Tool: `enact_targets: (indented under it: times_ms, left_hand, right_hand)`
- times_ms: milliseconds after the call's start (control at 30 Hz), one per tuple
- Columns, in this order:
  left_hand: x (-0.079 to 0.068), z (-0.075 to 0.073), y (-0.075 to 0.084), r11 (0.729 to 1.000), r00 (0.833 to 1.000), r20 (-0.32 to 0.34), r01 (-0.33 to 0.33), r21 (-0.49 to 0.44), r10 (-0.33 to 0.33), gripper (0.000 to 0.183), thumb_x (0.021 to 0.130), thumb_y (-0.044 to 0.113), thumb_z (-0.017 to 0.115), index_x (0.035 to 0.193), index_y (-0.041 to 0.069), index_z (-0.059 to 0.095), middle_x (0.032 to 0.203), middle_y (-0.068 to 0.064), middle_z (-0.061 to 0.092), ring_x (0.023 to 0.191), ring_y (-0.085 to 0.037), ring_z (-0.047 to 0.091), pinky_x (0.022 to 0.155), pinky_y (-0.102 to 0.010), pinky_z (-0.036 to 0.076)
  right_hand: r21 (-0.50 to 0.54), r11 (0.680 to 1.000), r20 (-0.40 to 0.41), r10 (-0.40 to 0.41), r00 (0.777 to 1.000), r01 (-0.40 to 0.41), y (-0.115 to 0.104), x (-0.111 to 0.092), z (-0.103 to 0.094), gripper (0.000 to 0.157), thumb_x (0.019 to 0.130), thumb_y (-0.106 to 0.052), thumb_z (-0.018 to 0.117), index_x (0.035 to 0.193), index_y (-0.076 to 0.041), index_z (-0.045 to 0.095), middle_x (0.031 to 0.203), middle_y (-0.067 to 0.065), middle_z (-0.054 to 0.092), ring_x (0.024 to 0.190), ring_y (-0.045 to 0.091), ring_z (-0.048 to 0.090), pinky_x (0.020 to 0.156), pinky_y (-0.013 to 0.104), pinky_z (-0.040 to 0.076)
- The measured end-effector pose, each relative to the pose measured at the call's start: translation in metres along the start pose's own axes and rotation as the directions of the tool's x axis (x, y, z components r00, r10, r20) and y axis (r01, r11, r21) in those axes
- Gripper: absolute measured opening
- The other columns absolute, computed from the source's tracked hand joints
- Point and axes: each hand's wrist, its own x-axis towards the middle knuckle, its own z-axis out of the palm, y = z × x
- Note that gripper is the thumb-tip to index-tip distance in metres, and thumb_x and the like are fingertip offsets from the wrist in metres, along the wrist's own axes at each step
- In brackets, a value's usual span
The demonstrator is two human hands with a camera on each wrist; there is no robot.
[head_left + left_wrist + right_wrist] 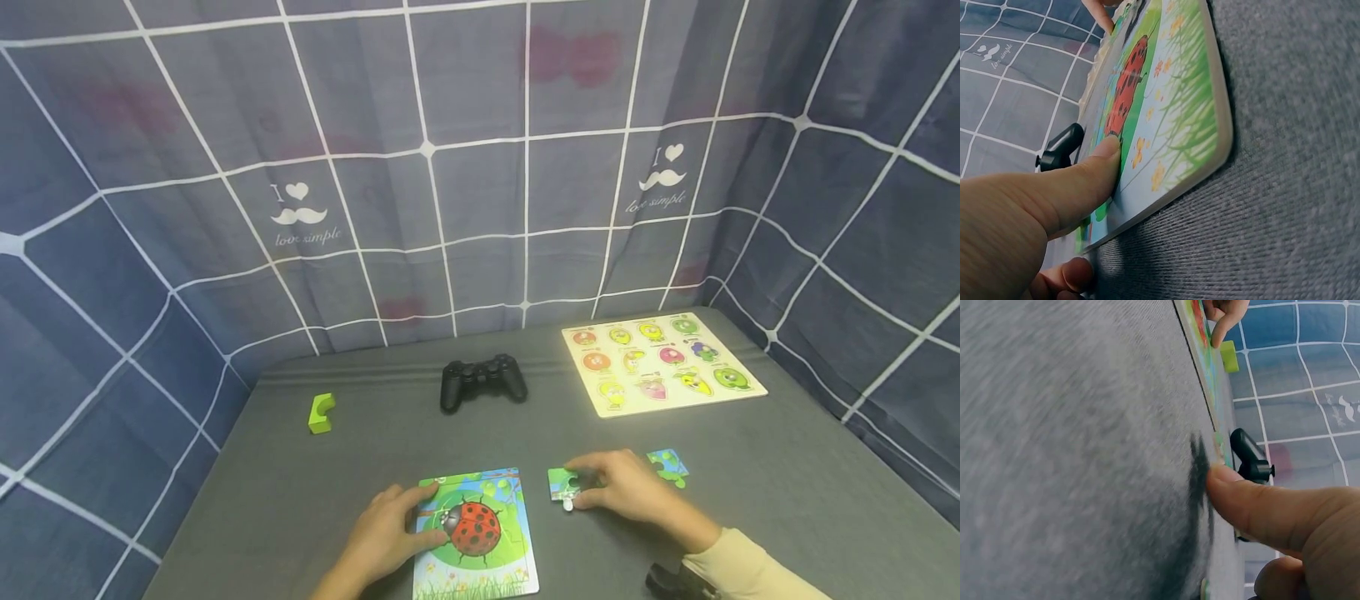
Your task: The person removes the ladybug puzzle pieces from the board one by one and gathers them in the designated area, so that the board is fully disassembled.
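Note:
A square ladybug puzzle board [507,575] lies flat on the grey table, with a red ladybug [474,528] on green. My left hand [386,533] rests at its left side; thumb and index finger are spread apart on the picture. In the left wrist view the thumb [1094,172] presses on the board's face, and another fingertip sits beside its edge. To the right of the board, my right hand [626,487] pinches a green and white jigsaw piece [561,485] between thumb and fingers, low over the table. Another blue and green jigsaw piece [670,467] lies just beyond that hand.
A black game controller [483,382] lies behind the board. At back right is a cream board with fruit pictures [663,364]. A lime-green notched block [321,413] stands at left. Checked blue-grey curtains [480,192] enclose the back and sides. A dark strap [681,582] surrounds the right wrist.

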Motion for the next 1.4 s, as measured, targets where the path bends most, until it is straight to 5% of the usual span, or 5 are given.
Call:
enact_targets:
  times_ms: [800, 900, 1033, 1133, 1400]
  left_hand:
    - [-0.002, -0.016, -0.008, 0.999, 0.998, -0.053, 0.040, 0.032, -0.038, 0.068, 0.068, 0.050, 0.083, 0.128, 0.024, 0.066, 0.076, 0.003, 0.042, 0.070, -0.013, 0.036, 0.057, -0.024, 0.027]
    - [-0.002, -0.011, -0.009, 0.999, 0.999, -0.027, 0.019, 0.027, -0.018, 0.070, 0.069, 0.052, 0.082, 0.130, 0.023, 0.064, 0.076, 0.003, 0.042, 0.070, -0.013, 0.036, 0.056, -0.023, 0.028]
    - [-0.001, -0.003, -0.009, 1.000, 1.000, 0.003, -0.004, 0.001, 0.004, 0.071, 0.070, 0.052, 0.081, 0.131, 0.021, 0.064, 0.076, 0.002, 0.041, 0.069, -0.013, 0.036, 0.056, -0.024, 0.029]
    - [0.001, 0.001, -0.007, 1.000, 1.000, 0.016, -0.001, -0.022, 0.002, 0.070, 0.070, 0.051, 0.082, 0.131, 0.021, 0.064, 0.076, 0.002, 0.040, 0.069, -0.013, 0.035, 0.056, -0.024, 0.028]
    - [0.002, 0.001, -0.002, 0.999, 1.000, 0.021, 0.007, -0.031, -0.006, 0.070, 0.071, 0.050, 0.082, 0.131, 0.020, 0.064, 0.076, 0.001, 0.040, 0.069, -0.014, 0.034, 0.056, -0.024, 0.026]
  right_hand:
    - [-0.031, 0.999, 0.006, 0.020, 1.000, -0.020, -0.007, 0.013, -0.001, 0.052, 0.080, -0.032, 0.078, 0.123, -0.007, 0.066, 0.052, -0.014, 0.027, 0.047, 0.000, 0.023, 0.051, 0.021, 0.034]
    - [-0.070, 0.998, 0.018, 0.011, 1.000, -0.010, -0.008, 0.012, 0.003, 0.054, 0.078, -0.035, 0.079, 0.123, -0.008, 0.067, 0.061, -0.009, 0.054, 0.058, 0.003, 0.047, 0.065, 0.030, 0.052]
    - [-0.102, 0.995, 0.043, -0.012, 0.999, 0.017, -0.008, 0.008, 0.007, 0.054, 0.077, -0.036, 0.079, 0.121, -0.008, 0.068, 0.096, 0.006, 0.074, 0.078, 0.007, 0.057, 0.082, 0.046, 0.055]
    - [-0.103, 0.995, 0.057, 0.001, 0.998, 0.005, -0.008, 0.008, 0.007, 0.053, 0.075, -0.034, 0.081, 0.119, -0.007, 0.069, 0.095, 0.006, 0.074, 0.072, 0.005, 0.050, 0.079, 0.045, 0.055]
    - [-0.114, 0.993, 0.057, -0.016, 0.998, 0.022, -0.009, 0.007, 0.004, 0.047, 0.075, -0.031, 0.081, 0.115, -0.007, 0.071, 0.109, 0.008, 0.075, 0.093, 0.020, 0.068, 0.085, 0.047, 0.055]
